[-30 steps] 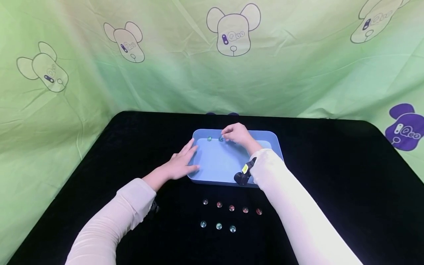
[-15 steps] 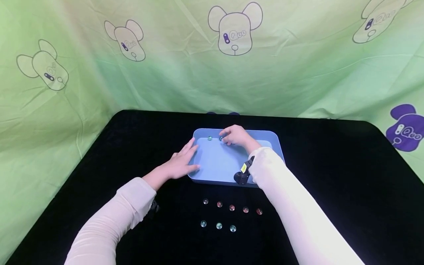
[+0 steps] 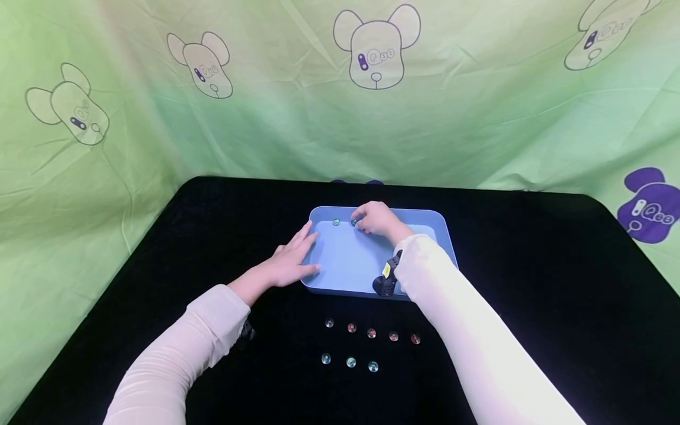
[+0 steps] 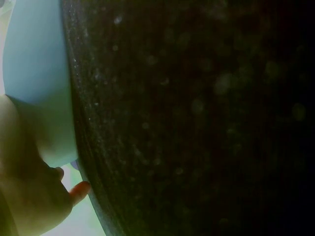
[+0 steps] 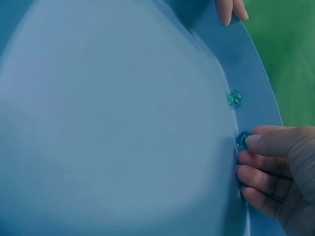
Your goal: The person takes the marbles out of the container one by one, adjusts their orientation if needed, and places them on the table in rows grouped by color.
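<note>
We see the right hand [image 3: 378,218] pinching a small blue-green marble [image 5: 242,140] against the far wall of the blue tray [image 3: 345,260], upper middle of the head view, beside a second marble [image 5: 234,98]. The left hand [image 3: 291,260] rests flat, fingers straight, on the tray's left rim. We judge the marble hard, smooth, light and prone to roll, so fingertips pinching across its middle suit it best.

left hand [image 4: 27,196], blue tray [image 4: 37,73], black cloth [image 4: 197,118]

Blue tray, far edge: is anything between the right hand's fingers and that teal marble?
Nothing visible: the right hand has a fingertip against the teal marble inside the blue tray. A second marble lies apart, beside it.
</note>
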The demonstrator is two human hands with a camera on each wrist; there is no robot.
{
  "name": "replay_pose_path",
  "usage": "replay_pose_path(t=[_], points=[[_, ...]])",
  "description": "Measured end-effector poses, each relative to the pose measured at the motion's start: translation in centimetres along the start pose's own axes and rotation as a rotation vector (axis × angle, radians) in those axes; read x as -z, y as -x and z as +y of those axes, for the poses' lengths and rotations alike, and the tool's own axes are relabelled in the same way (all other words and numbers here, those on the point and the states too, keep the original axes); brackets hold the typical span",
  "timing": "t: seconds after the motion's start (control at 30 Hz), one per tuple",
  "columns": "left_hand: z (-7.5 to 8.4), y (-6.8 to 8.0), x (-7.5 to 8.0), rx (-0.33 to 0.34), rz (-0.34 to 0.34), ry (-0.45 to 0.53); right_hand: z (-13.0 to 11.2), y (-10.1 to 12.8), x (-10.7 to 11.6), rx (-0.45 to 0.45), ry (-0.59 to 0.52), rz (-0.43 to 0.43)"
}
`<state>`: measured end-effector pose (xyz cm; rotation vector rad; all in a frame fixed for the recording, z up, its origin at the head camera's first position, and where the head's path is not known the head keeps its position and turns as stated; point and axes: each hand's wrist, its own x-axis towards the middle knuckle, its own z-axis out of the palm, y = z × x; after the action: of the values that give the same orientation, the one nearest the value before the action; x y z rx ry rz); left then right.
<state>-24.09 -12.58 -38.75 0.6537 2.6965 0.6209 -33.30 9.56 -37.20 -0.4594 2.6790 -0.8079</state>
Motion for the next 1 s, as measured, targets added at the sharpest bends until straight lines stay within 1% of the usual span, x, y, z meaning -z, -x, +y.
replay_pose_path(t=[0.1,0.33,0.47,0.77,1.0], points=[[0.04,0.06,-0.01,-0.003,0.002,0.006,-0.07,0.07,-0.03,0.010,0.020,0.006],[0.07,0.08,0.01,-0.007,0.013,0.002,-0.15,0.09,0.05,0.037,0.113,0.017],[0.05,0.07,0.03,-0.003,0.011,0.001,-0.19,0.05,0.07,0.029,0.120,0.011],[0.13,0.11,0.12,-0.001,0.007,0.007,-0.32,0.22,0.11,0.080,0.249,0.010],[0.11,0.04,0.11,0.009,-0.001,-0.003,-0.41,0.36,0.41,0.086,0.273,-0.013]])
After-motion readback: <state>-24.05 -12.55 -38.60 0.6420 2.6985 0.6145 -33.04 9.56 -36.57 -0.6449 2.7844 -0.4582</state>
